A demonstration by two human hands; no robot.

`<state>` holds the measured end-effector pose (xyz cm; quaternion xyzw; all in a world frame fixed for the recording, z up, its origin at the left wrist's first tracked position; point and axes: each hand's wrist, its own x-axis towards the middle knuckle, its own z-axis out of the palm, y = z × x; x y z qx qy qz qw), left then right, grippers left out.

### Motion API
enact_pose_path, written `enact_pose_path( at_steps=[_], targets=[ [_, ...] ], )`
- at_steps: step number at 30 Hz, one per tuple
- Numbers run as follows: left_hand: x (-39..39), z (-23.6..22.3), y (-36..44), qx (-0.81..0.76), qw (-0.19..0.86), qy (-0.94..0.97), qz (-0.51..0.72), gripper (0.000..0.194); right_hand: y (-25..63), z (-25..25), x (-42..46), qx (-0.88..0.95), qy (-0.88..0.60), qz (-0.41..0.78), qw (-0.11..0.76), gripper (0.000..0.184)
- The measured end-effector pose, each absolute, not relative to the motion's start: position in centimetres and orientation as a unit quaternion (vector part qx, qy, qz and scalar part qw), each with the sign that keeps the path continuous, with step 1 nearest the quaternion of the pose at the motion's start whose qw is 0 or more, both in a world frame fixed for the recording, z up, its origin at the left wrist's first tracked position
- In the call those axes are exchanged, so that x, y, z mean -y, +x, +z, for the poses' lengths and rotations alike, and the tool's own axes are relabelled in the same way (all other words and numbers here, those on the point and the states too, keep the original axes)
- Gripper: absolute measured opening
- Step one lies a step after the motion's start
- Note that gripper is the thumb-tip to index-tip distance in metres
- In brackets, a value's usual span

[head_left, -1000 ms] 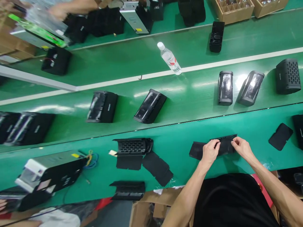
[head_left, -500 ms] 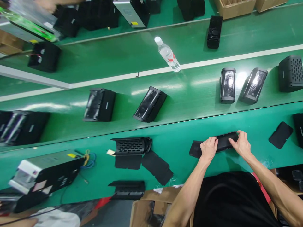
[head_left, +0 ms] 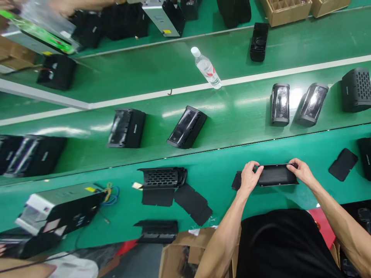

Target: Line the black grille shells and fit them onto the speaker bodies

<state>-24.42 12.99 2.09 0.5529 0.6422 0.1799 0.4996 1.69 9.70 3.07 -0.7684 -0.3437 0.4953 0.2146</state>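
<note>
Both sets of fingers are pinched on the ends of a long black panel (head_left: pixel 276 175): the left hand (head_left: pixel 248 178) has the left end, thumb under and fingers curled over the top edge, and the right hand (head_left: pixel 302 172) grips the right end the same way. The panel is held just above the near green worktop (head_left: pixel 220 185), its flat side turned up toward the camera. Poking out from under its left end, right by the left hand, is a dark fabric piece (head_left: pixel 236 180). I can't tell if it's stuck to the panel or just lying beneath it.

As for progress, I'd guess it's mid-step: cloth and panel are together in the hands but nothing looks finished or set aside. To the left on the same worktop sits a perforated grille shell (head_left: pixel 162 177) with two more fabric pieces (head_left: pixel 193 203) touching it, plus another black part (head_left: pixel 156 231) near the edge, so that looks like stock still waiting. One more fabric pad (head_left: pixel 343 164) lies off to the right.

Further out, the conveyor belt (head_left: pixel 232 116) carries a row of speaker housings (head_left: pixel 187 127), well apart from each other, and a water bottle (head_left: pixel 206 68) stands on the white stripe beyond. Someone else's arm (head_left: pixel 81 5) is up at the far top left, working at their own spot.
</note>
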Motion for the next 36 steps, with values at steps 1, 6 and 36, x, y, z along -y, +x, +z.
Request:
enact_pose_path(
  at_steps=[1,6,36],
  targets=[
    [-13.1,2.7,-24.5,-0.632,0.524,0.54,0.185,0.021,1.9,3.7,-9.7,0.324,-0.757,0.519,0.231,0.036],
    [-13.1,6.7,-24.4,-0.517,0.759,0.299,0.258,0.055,2.1,7.8,-9.4,0.239,-0.713,0.582,0.309,0.057],
    [-11.2,13.6,-23.3,-0.516,0.744,0.212,0.368,0.045,1.6,15.3,-6.8,0.091,-0.644,0.633,0.42,0.055]
  ],
)
